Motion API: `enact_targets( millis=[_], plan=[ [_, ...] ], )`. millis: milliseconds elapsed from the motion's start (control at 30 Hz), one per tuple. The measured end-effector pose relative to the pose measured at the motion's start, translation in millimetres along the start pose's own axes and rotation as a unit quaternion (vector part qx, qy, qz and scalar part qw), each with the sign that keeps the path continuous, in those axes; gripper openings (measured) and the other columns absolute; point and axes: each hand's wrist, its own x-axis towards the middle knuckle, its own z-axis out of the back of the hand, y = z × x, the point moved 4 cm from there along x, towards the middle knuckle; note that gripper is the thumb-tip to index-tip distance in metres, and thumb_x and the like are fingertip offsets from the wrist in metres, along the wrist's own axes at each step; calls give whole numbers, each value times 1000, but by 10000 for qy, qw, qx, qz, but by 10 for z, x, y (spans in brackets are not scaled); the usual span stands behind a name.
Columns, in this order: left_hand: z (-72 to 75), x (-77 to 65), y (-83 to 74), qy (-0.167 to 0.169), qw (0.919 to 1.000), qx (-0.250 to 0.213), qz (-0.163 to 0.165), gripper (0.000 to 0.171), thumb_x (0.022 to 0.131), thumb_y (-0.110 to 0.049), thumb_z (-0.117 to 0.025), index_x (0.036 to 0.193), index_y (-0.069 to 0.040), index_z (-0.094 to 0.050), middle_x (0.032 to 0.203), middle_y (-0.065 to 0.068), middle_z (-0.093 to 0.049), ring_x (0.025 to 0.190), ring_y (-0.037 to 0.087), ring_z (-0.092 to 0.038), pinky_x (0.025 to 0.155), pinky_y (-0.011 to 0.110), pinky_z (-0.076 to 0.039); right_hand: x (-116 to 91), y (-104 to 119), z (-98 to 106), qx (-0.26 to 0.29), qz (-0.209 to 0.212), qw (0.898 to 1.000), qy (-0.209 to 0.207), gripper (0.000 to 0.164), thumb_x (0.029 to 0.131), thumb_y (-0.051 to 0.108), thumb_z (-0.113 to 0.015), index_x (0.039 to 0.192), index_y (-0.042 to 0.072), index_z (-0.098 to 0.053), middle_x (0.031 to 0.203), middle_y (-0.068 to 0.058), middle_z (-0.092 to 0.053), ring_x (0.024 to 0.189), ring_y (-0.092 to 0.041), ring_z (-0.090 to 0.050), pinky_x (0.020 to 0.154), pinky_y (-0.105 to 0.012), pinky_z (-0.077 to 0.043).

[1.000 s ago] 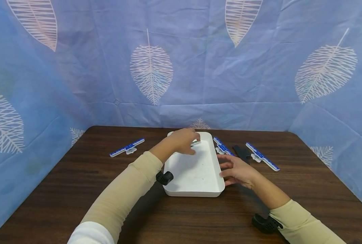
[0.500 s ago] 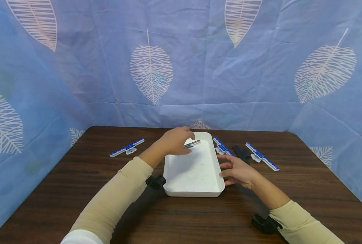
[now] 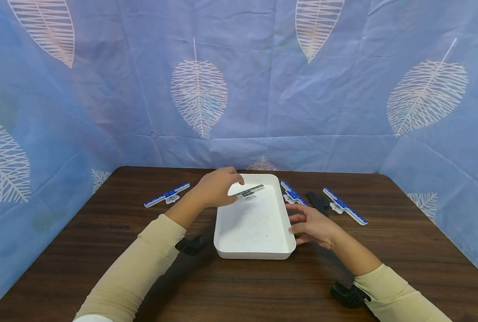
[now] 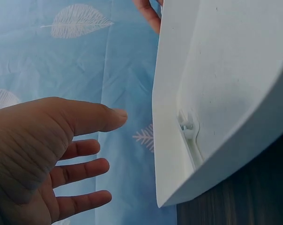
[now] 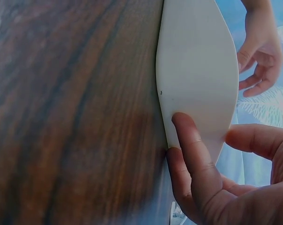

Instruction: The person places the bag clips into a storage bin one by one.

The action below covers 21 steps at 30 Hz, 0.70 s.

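Note:
A ruler clip (image 3: 250, 191) with a dark printed strip lies inside the white tray (image 3: 255, 232), near its far end. My left hand (image 3: 218, 185) hovers by the tray's far left corner, apart from the clip, thumb and fingers spread with nothing between them. In the left wrist view, the clip (image 4: 192, 136) rests against the tray's inner wall, away from the left hand (image 4: 62, 154). Along the tray's right side, my right hand (image 3: 311, 226) rests its fingers on the outer wall. The right wrist view shows its fingertips (image 5: 181, 119) touching that wall and the thumb at the rim.
A blue ruler clip (image 3: 167, 195) lies left of the tray. Right of it are another blue ruler clip (image 3: 294, 193), a black clip (image 3: 318, 201) and a further blue ruler clip (image 3: 344, 205). Blue leaf-patterned cloth (image 3: 247, 103) hangs behind the wooden table (image 3: 255, 290).
My left hand has drawn back leftward from over the tray's far end, uncovering more of the ruler clip lying there. The right hand stays against the tray's side.

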Motion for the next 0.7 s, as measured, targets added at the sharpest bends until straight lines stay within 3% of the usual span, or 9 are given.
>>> enact_targets(
  millis=[267, 467, 700],
  plan=[
    [4, -228, 118, -245, 9995, -55, 172, 38, 73, -31, -71, 108, -21, -60, 102, -2, -53, 89, 12, -51, 67, 29, -47, 11, -14, -4, -40, -6, 10000, -14, 73, 76, -5, -61, 137, 6, -22, 124, -29, -40, 91, -34, -59, 67, -47, -50],
    [20, -397, 190, -796, 9967, -138, 111, 35, 71, -26, -73, 103, -17, -62, 99, -1, -55, 82, 13, -51, 64, 29, -45, 11, -14, 2, -50, 15, 10000, -3, 73, 76, -5, -61, 137, 5, -22, 124, -29, -40, 90, -34, -59, 67, -47, -50],
    [52, -527, 267, -1254, 9921, -45, -20, 35, 69, -26, -74, 100, -15, -64, 99, -1, -56, 87, 16, -53, 67, 32, -47, 2, -17, 6, -85, 28, 10000, -37, 73, 76, -4, -61, 137, 5, -22, 124, -29, -40, 90, -34, -59, 67, -47, -50]
  ],
)
